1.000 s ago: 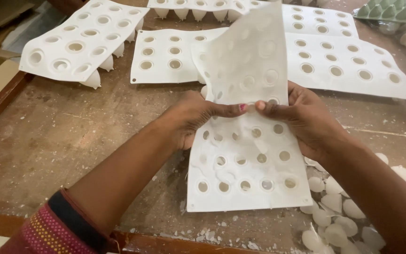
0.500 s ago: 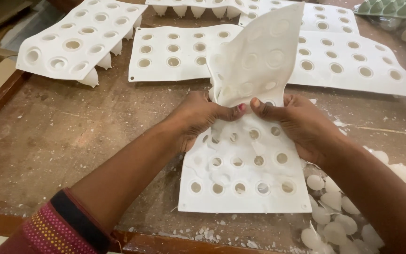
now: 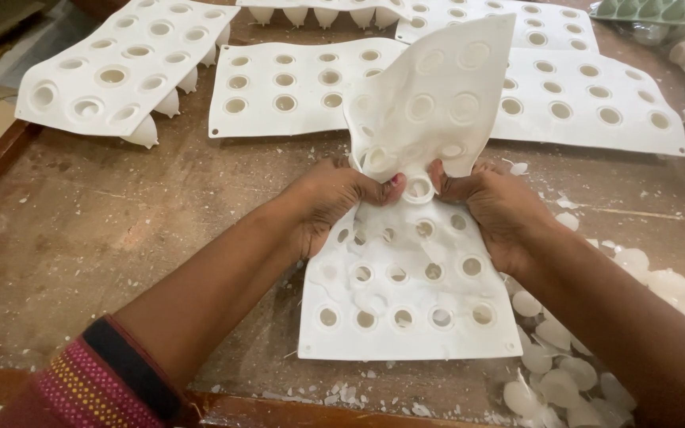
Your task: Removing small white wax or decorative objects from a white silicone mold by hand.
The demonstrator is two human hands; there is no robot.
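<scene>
Mould (image 3: 406, 309): white silicone sheet, flat on wooden table (image 3: 120, 230), far half bent upward
Left hand (image 3: 334, 198): pinching mould's middle fold
Right hand (image 3: 501, 210): same, opposite side
Risk: probably tearing if squeezed harder; castings (image 3: 556, 380) right of mould could scatter

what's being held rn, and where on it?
Both hands, left hand and right hand, pinch a white flexible mould sheet across its middle row of cavities, bunching it there. Far half stands lifted; near half lies on the wooden table.
</scene>
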